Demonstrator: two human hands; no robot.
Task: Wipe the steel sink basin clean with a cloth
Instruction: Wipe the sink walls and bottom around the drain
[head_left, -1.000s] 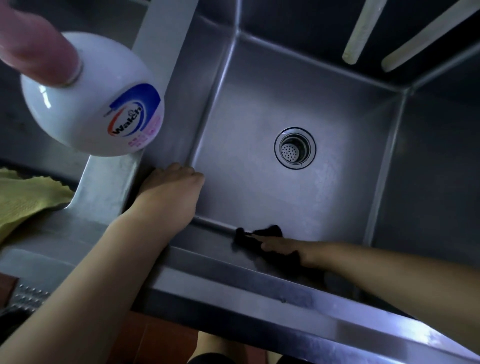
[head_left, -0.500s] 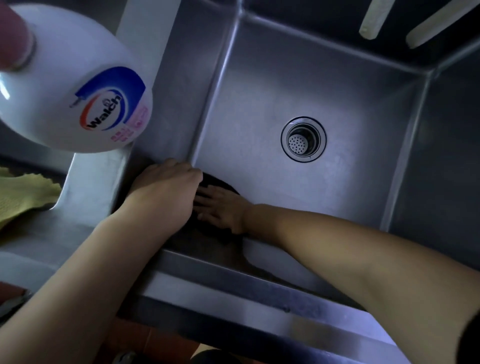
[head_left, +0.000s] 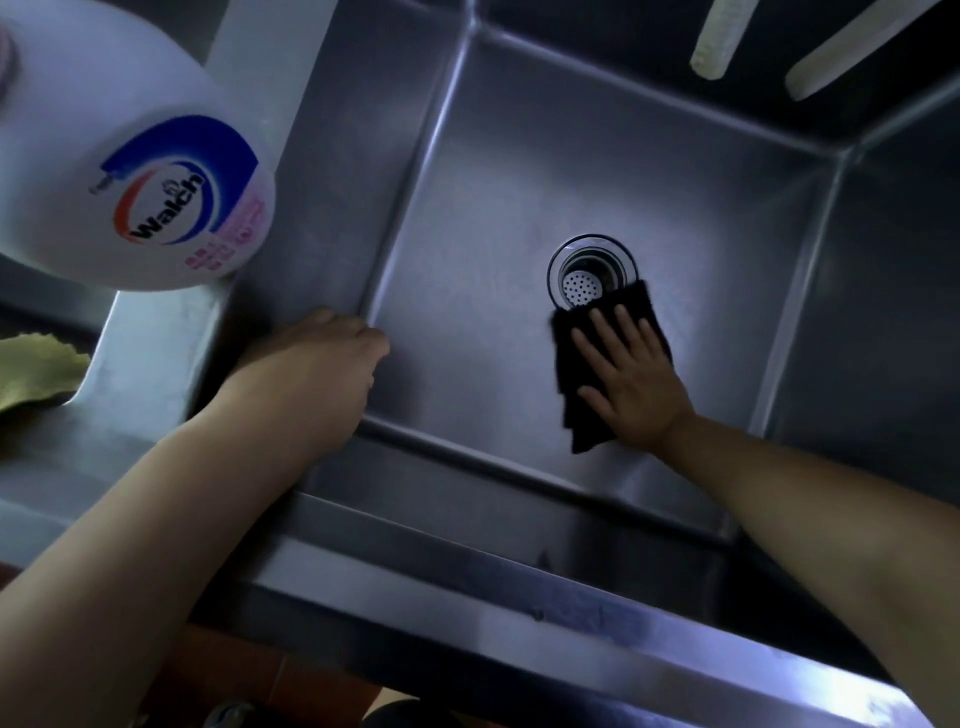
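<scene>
Now the right hand (head_left: 631, 376) lies flat on the black cloth (head_left: 597, 358) in the middle of the basin floor, its fingers straight and spread, pressing the cloth down rather than clutching it. Half a second ago that hand and cloth were tucked into the near left corner beside the other hand; they have swept right across the floor and the cloth's far edge now touches the rim of the drain strainer (head_left: 589, 275). I would judge the near left stretch has had its pass and the wiping is working toward the drain and the right side, with the walls and far floor yet to do.

Over on the left, the left hand (head_left: 317, 364) rests on the rim at the near left corner of the steel sink (head_left: 519, 156), knuckles bent over the edge, bracing; whether the fingers hook round the lip I cannot tell, and it holds nothing that I can see.

The steel looks dull and streaked, with a pale sheen round the drain. A white soap bottle (head_left: 130, 171) marked Walch looms at the far left on the bench (head_left: 156, 353), and a yellow cloth (head_left: 36, 369) lies at the left edge. Two pale bars (head_left: 719, 39) hang over the far right corner. Light is dim and bluish.
</scene>
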